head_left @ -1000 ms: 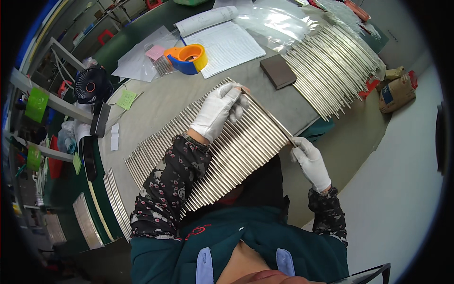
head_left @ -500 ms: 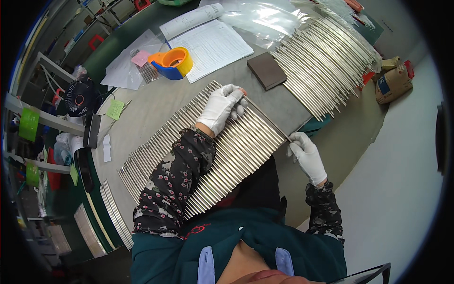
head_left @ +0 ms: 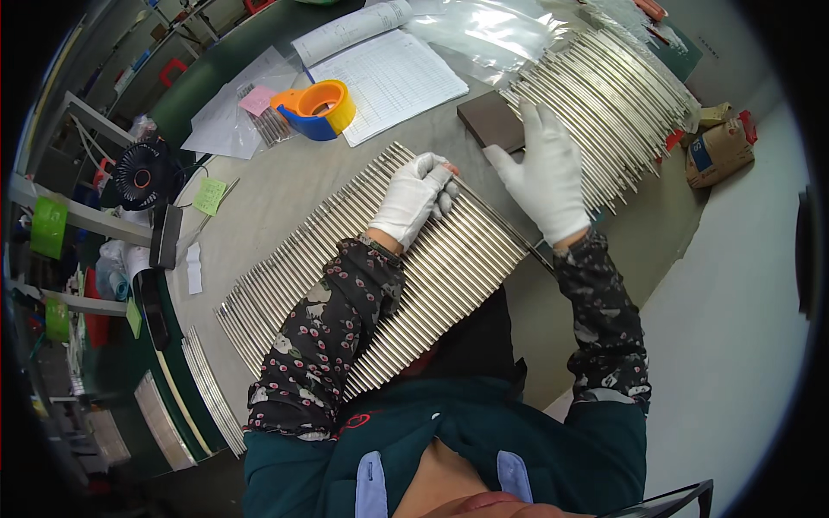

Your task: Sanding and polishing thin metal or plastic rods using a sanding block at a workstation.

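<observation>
Slim silvery metal rods (head_left: 458, 250) lie side by side in a slanting row on the grey table. My left hand (head_left: 413, 198), in a white glove with a bare fingertip showing, is closed at the far end of a rod (head_left: 494, 212) at the row's right edge. That rod's near end sticks out beyond the table edge. My right hand (head_left: 548, 168), gloved too, is open with the thumb spread. It hovers over the right side of a dark brown block (head_left: 490, 121) and the edge of a second row of rods (head_left: 596, 104), with nothing visible in it.
Behind the rods are an orange, blue and yellow tape dispenser (head_left: 319, 110) and an open notebook (head_left: 406, 82). Clear plastic bags (head_left: 484, 34) lie farther back. At left stand a small black fan (head_left: 142, 175) and a green note (head_left: 209, 197). A brown sack (head_left: 719, 155) sits far right.
My right hand has let go of the rod's near end, moved up and away to the brown block, and opened. My left hand has stayed nearly in place, shifting slightly right.
</observation>
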A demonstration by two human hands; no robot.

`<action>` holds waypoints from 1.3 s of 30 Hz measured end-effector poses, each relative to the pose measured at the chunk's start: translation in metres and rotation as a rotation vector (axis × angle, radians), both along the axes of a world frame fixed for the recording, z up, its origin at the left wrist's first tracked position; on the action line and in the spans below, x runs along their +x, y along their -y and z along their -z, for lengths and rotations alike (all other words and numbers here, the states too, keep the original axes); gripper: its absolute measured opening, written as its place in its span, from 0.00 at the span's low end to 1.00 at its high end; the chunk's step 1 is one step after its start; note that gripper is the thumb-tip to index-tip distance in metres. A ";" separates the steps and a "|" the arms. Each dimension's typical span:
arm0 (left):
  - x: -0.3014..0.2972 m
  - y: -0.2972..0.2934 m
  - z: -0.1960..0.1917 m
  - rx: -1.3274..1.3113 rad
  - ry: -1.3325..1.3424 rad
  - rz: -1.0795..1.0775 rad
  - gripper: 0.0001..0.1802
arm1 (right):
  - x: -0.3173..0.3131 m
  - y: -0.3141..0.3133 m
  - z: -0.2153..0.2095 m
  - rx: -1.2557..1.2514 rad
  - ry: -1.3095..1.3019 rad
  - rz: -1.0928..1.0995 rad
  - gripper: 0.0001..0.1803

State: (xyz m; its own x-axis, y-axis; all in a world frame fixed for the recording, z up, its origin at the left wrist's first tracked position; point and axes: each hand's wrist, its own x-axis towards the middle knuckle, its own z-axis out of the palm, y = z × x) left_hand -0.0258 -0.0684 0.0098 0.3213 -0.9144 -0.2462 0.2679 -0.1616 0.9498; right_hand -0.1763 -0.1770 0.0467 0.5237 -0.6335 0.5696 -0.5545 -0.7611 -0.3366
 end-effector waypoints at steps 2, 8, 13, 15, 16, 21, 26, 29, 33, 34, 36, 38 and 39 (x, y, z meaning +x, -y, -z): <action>-0.004 0.004 0.001 0.005 0.020 -0.003 0.08 | 0.022 0.021 0.022 -0.138 -0.232 0.166 0.38; -0.006 0.002 -0.001 0.011 0.049 -0.031 0.08 | 0.037 0.029 0.027 -0.027 -0.430 0.121 0.36; -0.006 0.000 0.000 0.008 0.045 -0.041 0.09 | -0.010 -0.003 0.001 0.131 -0.081 -0.135 0.32; -0.005 0.001 0.000 0.009 0.067 -0.030 0.09 | -0.028 -0.022 0.010 0.095 -0.031 -0.244 0.32; -0.006 0.000 -0.001 0.008 0.065 -0.027 0.09 | -0.033 -0.032 0.011 0.077 -0.017 -0.336 0.31; -0.006 -0.001 -0.001 -0.035 0.118 -0.049 0.08 | -0.039 -0.021 0.010 -0.107 -0.181 -0.070 0.27; -0.007 0.001 0.002 -0.034 0.238 -0.060 0.09 | -0.030 -0.046 0.009 -0.148 -0.067 -0.390 0.28; -0.007 0.001 0.003 -0.029 0.207 -0.035 0.09 | -0.036 -0.019 0.003 -0.139 -0.191 -0.046 0.26; -0.005 0.001 0.004 -0.029 0.189 -0.050 0.09 | -0.030 -0.046 0.002 -0.138 -0.071 -0.482 0.26; -0.006 0.000 0.002 -0.030 0.184 -0.084 0.09 | -0.030 -0.042 0.003 -0.135 -0.071 -0.480 0.26; -0.005 0.002 0.004 -0.061 0.168 -0.046 0.08 | -0.032 -0.019 0.006 -0.210 -0.217 -0.017 0.26; -0.006 0.001 0.004 -0.017 0.155 -0.012 0.08 | -0.034 -0.020 0.000 -0.112 -0.159 -0.052 0.25; -0.005 0.003 0.003 -0.040 0.154 -0.019 0.08 | -0.035 -0.032 -0.002 -0.080 -0.126 -0.260 0.26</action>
State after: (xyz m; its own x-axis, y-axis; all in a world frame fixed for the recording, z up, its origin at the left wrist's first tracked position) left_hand -0.0311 -0.0717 0.0063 0.3699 -0.9159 -0.1561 0.1217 -0.1188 0.9854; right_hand -0.2114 -0.1451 0.0482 0.7322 -0.4243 0.5328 -0.3708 -0.9045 -0.2108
